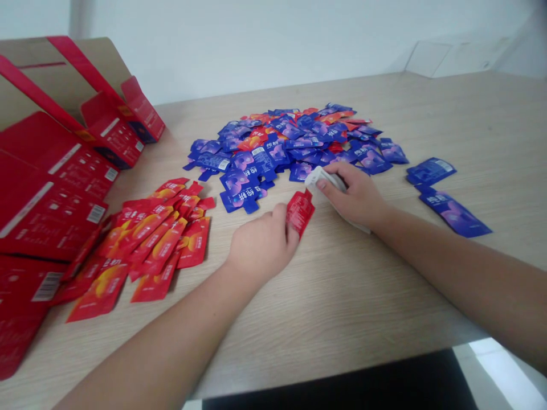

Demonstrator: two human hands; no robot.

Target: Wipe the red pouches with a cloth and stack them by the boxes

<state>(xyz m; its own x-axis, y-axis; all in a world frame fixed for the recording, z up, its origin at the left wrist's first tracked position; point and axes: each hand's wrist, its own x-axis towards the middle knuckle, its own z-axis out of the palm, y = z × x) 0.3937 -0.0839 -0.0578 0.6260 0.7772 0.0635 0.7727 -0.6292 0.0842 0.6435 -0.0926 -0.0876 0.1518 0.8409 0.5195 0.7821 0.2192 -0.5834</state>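
My left hand (267, 239) pinches a small red sachet (301, 212) between thumb and fingers, its narrow neck pointing up and away. In my right hand (356, 193) is a small white hand-held device (321, 177), its front end right at the sachet's neck. Whether the neck sits inside the device's end, I cannot tell. Beyond both hands lies a heap of purple-blue sachets (265, 162) with some red ones mixed in. To the left of my left hand, a pile of red and orange sachets (162, 236) spreads across the wooden table (342, 319).
Red printed boxes (55, 210) with flaps up stand along the left side. Behind them rises a cardboard carrier with red straps (81, 62). Two blue sachets (455, 212) lie right of my right hand. A white wall (256, 51) closes off the back.
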